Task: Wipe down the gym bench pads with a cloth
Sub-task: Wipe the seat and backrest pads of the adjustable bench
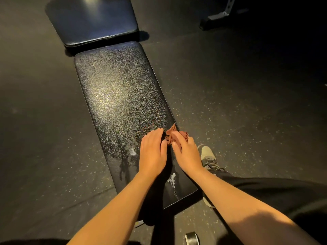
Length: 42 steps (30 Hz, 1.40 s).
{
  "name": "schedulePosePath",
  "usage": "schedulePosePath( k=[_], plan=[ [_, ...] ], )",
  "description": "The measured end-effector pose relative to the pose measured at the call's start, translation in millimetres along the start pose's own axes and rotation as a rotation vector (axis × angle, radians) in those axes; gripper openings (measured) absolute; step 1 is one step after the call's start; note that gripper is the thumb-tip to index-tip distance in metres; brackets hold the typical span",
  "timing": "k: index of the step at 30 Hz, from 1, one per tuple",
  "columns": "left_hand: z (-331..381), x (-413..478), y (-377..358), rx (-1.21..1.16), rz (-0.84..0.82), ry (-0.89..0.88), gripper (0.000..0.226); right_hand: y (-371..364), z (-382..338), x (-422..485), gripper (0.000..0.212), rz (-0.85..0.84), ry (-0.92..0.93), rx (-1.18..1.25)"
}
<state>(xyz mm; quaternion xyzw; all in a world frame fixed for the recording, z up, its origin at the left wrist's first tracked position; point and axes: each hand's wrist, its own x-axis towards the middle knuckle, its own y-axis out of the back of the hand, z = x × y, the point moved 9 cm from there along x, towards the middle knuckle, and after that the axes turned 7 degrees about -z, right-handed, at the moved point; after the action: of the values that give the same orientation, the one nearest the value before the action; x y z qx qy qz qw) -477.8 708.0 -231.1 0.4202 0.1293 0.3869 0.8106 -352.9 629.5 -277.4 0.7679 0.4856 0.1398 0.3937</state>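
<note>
dark gym floor [230, 103], long bench pad [120, 96], left hand [153, 152] and right hand [187, 152] gripping bunched rust cloth [170, 135]

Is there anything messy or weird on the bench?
Yes. The long pad has white splotches near its close end: one patch and one streak running toward the near edge, with dark drip-like marks beside them. What the stuff is cannot be told. The cloth sits bunched at the pad's right edge.
</note>
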Motion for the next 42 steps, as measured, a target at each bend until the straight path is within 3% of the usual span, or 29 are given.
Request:
schedulePosePath(
  k=[9,17,24,32,36,40,42],
  plan=[
    [-9.4,-3.6,4.8,-0.084,-0.018,0.009,0.040,-3.4,-34.1,49.6,0.046,-0.026,0.053,0.116],
    [-4.2,-10.1,-13.2,-0.026,-0.056,0.022,0.051,-10.3,18.4,-27.4,0.040,0.033,-0.105,0.047],
    [-4.4,-18.2,-5.8,-0.079,-0.053,-0.021,0.044,1.7,-28.8,21.0,0.046,0.001,0.007,0.156],
    [-11.5,-38.6,-8.0,-0.084,-0.099,0.004,0.044,-15.0,7.7,-44.0,0.036,0.117,-0.129,0.029],
    [-13.0,-38.5,5.1,-0.072,-0.067,0.011,0.044,-2.4,-27.4,-21.0,0.040,0.186,0.034,0.024],
    [-38.3,-37.4,26.8,0.099,0.027,0.112,0.051,-25.7,-66.3,-1.7,0.051,0.072,0.139,0.022],
    [-52.8,-38.1,33.2,0.094,0.039,0.157,0.053,-49.8,-90.2,-8.5,0.049,0.011,0.297,-0.032]
  ],
)
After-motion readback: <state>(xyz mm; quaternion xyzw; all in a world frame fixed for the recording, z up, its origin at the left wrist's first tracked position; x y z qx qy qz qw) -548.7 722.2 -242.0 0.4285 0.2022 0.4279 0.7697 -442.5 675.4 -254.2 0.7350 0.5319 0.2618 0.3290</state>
